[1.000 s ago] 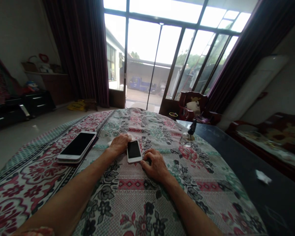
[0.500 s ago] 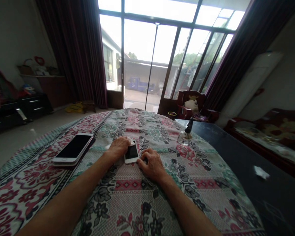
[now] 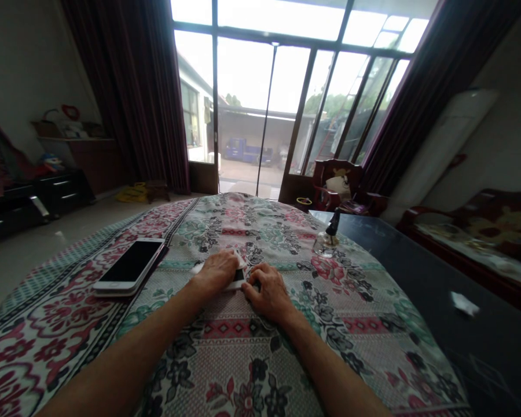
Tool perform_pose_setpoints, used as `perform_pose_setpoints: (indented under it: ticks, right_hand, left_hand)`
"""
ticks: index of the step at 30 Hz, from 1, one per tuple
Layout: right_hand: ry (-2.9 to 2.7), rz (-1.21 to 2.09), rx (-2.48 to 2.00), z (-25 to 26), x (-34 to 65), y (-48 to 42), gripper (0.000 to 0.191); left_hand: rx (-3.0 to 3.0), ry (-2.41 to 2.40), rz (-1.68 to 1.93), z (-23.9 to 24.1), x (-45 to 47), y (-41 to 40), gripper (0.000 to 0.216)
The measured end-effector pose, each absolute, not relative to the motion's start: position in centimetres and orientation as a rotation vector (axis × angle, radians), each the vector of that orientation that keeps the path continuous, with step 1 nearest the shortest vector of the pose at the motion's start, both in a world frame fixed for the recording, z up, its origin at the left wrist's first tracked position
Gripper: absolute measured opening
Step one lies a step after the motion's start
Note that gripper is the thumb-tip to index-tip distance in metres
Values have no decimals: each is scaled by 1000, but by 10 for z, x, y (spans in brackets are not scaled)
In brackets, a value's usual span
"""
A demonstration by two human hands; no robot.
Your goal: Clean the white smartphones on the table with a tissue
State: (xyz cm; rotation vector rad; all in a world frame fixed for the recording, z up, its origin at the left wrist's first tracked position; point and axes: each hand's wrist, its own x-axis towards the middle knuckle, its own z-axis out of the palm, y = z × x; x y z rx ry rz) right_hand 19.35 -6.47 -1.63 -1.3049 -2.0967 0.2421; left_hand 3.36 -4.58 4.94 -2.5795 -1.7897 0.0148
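Note:
A small white smartphone with a dark screen lies face up on the patterned tablecloth. My left hand is closed on a white tissue and presses it onto the screen, hiding much of the phone. Part of the white tissue also pokes out on the hand's left side. Curled at the phone's lower right edge, my right hand holds it by the corner with thumb and fingers. A larger white phone lies to the left on top of something dark and flat, mostly hidden.
A clear glass bottle with a black spray top stands at the right of the floral tablecloth. Crumpled white paper lies on the dark table surface further right. Beyond are a wooden chair and glass doors.
My left hand has slid with the tissue toward me and to the right over the phone, covering more of its screen. My right hand has stayed at the phone's corner.

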Motion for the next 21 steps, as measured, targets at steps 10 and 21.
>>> perform_pose_setpoints:
  ticks: [10, 21]
  right_hand:
    - [-2088, 244, -1305, -16, 193, -65, 13]
    - [-2092, 243, -1295, -18, 194, -63, 13]
  left_hand:
    - [-2464, -1898, 45, 48, 20, -41, 29]
    - [-2546, -1941, 146, 63, 1, -39, 25]
